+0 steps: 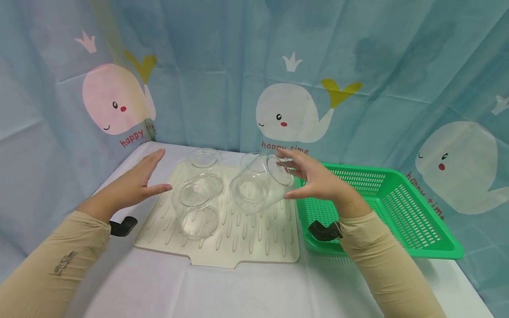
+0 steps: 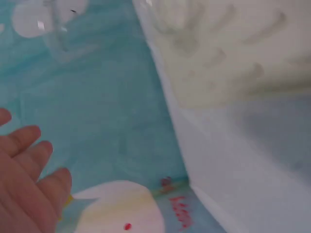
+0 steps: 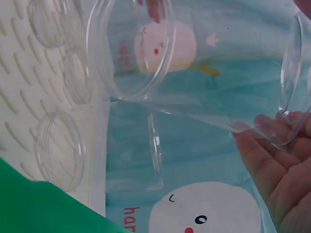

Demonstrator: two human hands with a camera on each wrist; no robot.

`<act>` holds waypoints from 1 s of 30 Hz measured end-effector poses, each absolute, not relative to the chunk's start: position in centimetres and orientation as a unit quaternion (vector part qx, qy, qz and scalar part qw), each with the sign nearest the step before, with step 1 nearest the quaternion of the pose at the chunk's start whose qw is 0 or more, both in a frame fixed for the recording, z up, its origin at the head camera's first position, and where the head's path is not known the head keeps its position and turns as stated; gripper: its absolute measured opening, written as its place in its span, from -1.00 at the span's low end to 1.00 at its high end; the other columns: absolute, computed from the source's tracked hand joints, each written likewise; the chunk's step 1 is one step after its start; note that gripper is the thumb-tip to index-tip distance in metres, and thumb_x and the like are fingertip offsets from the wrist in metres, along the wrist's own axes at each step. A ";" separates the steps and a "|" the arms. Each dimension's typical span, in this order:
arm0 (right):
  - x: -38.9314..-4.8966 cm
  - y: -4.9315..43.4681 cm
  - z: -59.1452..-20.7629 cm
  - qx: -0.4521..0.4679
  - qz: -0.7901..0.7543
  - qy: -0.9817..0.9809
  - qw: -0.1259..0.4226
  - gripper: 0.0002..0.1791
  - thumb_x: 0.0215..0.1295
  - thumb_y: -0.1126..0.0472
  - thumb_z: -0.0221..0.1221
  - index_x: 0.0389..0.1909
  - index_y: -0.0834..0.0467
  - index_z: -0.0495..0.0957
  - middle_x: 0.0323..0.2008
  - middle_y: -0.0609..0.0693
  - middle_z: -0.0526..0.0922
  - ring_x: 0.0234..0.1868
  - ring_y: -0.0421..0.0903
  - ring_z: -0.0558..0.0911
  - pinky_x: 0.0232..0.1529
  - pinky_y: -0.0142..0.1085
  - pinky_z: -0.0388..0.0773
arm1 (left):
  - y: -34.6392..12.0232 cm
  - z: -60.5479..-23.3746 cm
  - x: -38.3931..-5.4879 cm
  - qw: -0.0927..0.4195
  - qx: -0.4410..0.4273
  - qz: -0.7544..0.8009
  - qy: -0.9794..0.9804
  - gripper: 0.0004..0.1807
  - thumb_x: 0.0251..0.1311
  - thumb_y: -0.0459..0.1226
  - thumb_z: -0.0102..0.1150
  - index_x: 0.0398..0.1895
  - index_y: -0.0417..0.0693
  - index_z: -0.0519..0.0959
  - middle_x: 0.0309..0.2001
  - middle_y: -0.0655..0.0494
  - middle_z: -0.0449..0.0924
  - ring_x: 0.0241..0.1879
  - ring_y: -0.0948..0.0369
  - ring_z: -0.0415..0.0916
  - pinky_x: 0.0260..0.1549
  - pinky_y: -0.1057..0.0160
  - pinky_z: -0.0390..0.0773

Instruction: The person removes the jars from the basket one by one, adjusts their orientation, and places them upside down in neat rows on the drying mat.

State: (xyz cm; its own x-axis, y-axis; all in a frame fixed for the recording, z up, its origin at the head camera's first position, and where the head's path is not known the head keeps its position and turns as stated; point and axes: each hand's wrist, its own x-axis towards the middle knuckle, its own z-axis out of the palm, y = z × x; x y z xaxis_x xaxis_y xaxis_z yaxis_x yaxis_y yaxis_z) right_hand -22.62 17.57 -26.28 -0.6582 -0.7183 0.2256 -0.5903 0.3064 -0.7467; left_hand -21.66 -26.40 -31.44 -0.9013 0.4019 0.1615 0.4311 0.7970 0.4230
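My right hand [image 1: 314, 179] holds a clear cup [image 1: 254, 187] near its base, tilted over the right part of a cream ribbed mat [image 1: 234, 251]. In the right wrist view, fingertips [image 3: 250, 145] lie against the base end of that see-through cup, and its wide rim points away from the hand. To the left of the mat, my left hand [image 1: 139, 179] is held up with fingers extended and thumb apart, touching nothing. Several other clear cups stand on the mat, including one at the back left [image 1: 204, 161] and one at the front left [image 1: 197, 223]. Their outlines overlap.
A green slotted basket [image 1: 433, 251] stands right of the mat, beneath the right forearm. White cloth [image 1: 254, 291] covers the table. A blue curtain [image 1: 222, 101] printed with whales hangs close behind and at both sides.
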 end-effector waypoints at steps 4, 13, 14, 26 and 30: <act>-22.8 17.6 -26.6 -0.388 -0.420 0.816 0.090 0.05 -0.08 0.23 0.40 0.40 0.06 -0.03 0.35 -0.03 0.10 0.31 -0.01 0.24 0.28 -0.20 0.19 | -27.7 -33.7 -22.2 -0.022 -0.224 -0.212 -0.951 0.26 -0.08 0.14 0.27 0.41 -0.23 -0.35 0.41 -0.27 -0.35 0.38 -0.17 -0.34 0.26 -0.19 -0.17; -23.0 17.3 -27.2 -0.361 -0.399 0.836 0.107 0.02 -0.06 0.18 0.39 0.40 0.04 -0.01 0.34 0.02 0.11 0.30 -0.05 0.26 0.26 -0.15 0.23 | -26.8 -38.5 -22.8 -0.091 -0.273 -0.165 -0.943 0.49 -0.50 0.24 0.40 0.37 -0.42 -0.23 0.38 -0.38 -0.36 0.36 -0.24 -0.38 0.24 -0.22 -0.12; -23.0 17.2 -27.2 -0.360 -0.398 0.837 0.109 0.02 -0.06 0.17 0.39 0.40 0.05 -0.01 0.34 0.03 0.11 0.30 -0.05 0.25 0.26 -0.15 0.23 | -26.6 -38.8 -22.8 -0.094 -0.276 -0.163 -0.943 0.51 -0.54 0.25 0.39 0.37 -0.42 -0.23 0.38 -0.39 -0.35 0.36 -0.25 -0.38 0.24 -0.22 -0.13; -23.1 15.8 -27.9 -0.358 -0.346 0.855 0.146 0.07 -0.08 0.04 0.39 0.40 0.16 -0.03 0.32 0.07 0.15 0.27 0.00 0.27 0.22 -0.16 0.29 | -25.4 -39.9 -22.0 -0.159 -0.244 -0.100 -0.951 0.54 -0.64 0.37 0.26 0.35 -0.45 -0.17 0.32 -0.52 -0.21 0.26 -0.34 -0.02 0.19 -0.21 0.09; -23.1 15.2 -28.0 -0.347 -0.325 0.865 0.158 0.07 -0.09 0.00 0.40 0.40 0.13 -0.01 0.30 0.02 0.18 0.26 -0.03 0.30 0.21 -0.20 0.31 | -25.3 -39.8 -22.0 -0.166 -0.238 -0.105 -0.951 0.55 -0.64 0.36 0.27 0.34 -0.48 -0.19 0.31 -0.53 -0.20 0.26 -0.34 -0.03 0.20 -0.20 0.07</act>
State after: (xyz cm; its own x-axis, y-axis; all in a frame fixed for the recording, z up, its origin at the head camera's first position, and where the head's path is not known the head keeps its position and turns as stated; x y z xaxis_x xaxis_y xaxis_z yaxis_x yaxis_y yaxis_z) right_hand -23.12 15.20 -28.01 -0.7096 -0.7029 -0.0485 -0.4971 0.5482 -0.6726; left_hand -21.98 -25.29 -39.76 -0.8312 0.4881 -0.2662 0.4184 0.8645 0.2787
